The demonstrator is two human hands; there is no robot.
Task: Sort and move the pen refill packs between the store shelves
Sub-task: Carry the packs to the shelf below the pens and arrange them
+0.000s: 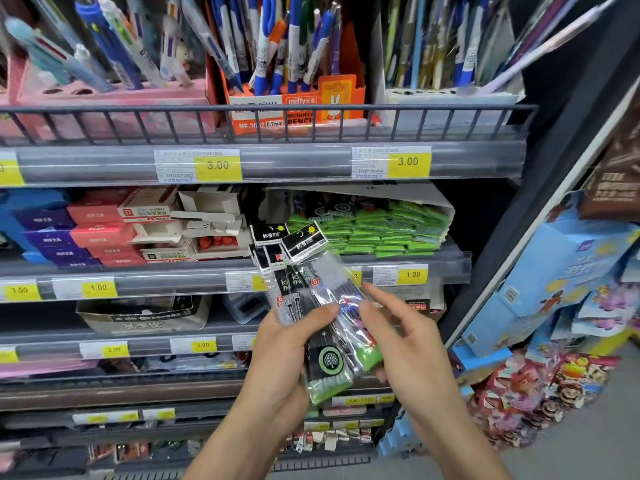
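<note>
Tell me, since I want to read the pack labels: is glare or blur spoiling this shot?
Head view: glare streaks the clear film of the refill packs held by the left hand; the right hand is slightly smeared; wide-angle distortion bends the shelf rails; corners blur.

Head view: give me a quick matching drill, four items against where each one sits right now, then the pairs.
Items:
1. pen refill packs
2. orange mechanical pencil box
3. stack of green packs
4. red boxes

Places:
A. second shelf, right
B. top shelf, centre
C. held in the left hand
D. second shelf, left

Pairs: 1-C, 2-B, 3-A, 4-D
</note>
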